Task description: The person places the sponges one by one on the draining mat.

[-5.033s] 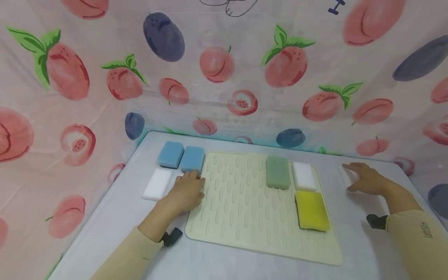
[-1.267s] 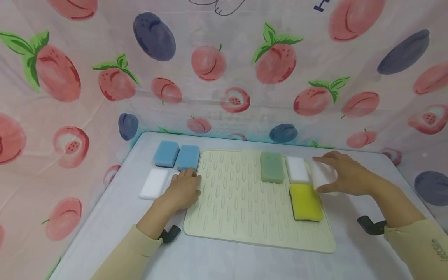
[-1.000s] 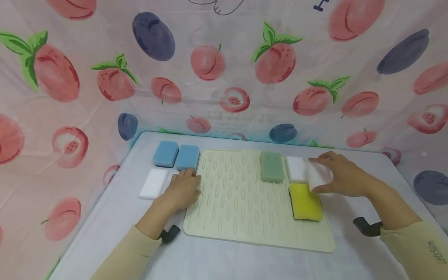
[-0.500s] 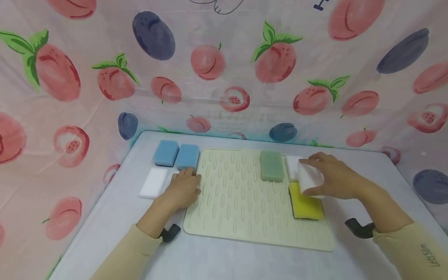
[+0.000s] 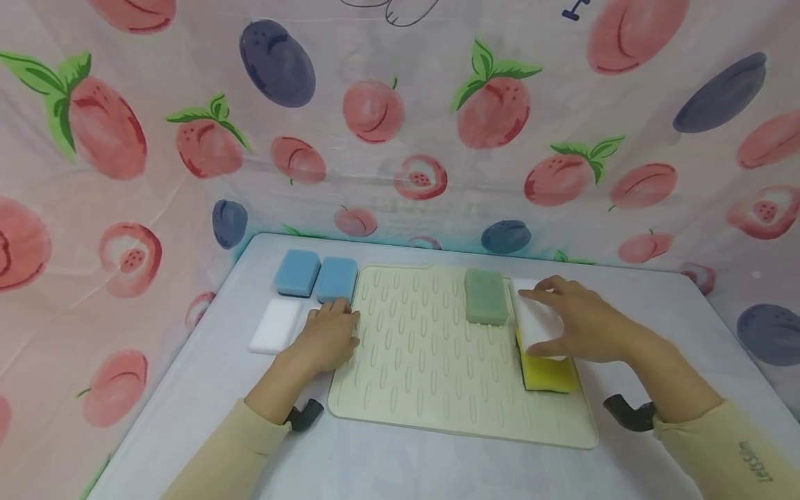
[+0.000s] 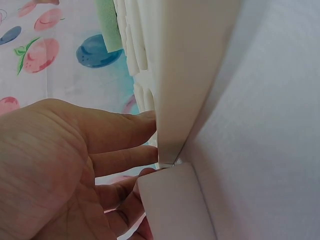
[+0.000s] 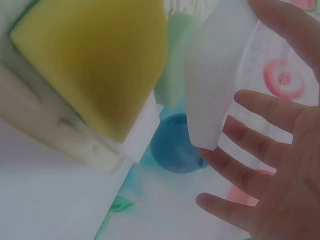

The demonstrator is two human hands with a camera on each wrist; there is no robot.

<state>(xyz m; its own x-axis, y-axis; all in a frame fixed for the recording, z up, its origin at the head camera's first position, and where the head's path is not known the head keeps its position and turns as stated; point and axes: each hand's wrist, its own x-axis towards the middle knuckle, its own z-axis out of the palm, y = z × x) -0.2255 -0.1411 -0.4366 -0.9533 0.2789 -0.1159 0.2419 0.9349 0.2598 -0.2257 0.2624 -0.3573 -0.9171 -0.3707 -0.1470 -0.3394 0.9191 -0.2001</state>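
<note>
My right hand (image 5: 584, 321) pinches a white sponge (image 5: 539, 323) by its edges, thumb on the near side and fingers on the far side. It is held tilted over the mat's right part, above a second white sponge, now mostly hidden, and partly covering the yellow sponge (image 5: 546, 373). In the right wrist view the held white sponge (image 7: 215, 75) hangs clear of the yellow sponge (image 7: 95, 60). My left hand (image 5: 326, 338) rests at the left edge of the cream ridged mat (image 5: 431, 361). Its fingertips touch the mat's side (image 6: 185, 75) in the left wrist view.
A green sponge (image 5: 487, 297) lies on the mat's back right. Left of the mat are two blue sponges (image 5: 297, 273) and a flat white sponge (image 5: 275, 326). A fruit-print sheet (image 5: 387, 180) hangs behind the white table (image 5: 437, 469).
My right hand has picked up the white sponge from the table right of the mat and carried it leftward over the mat's edge. My left hand stays in place.
</note>
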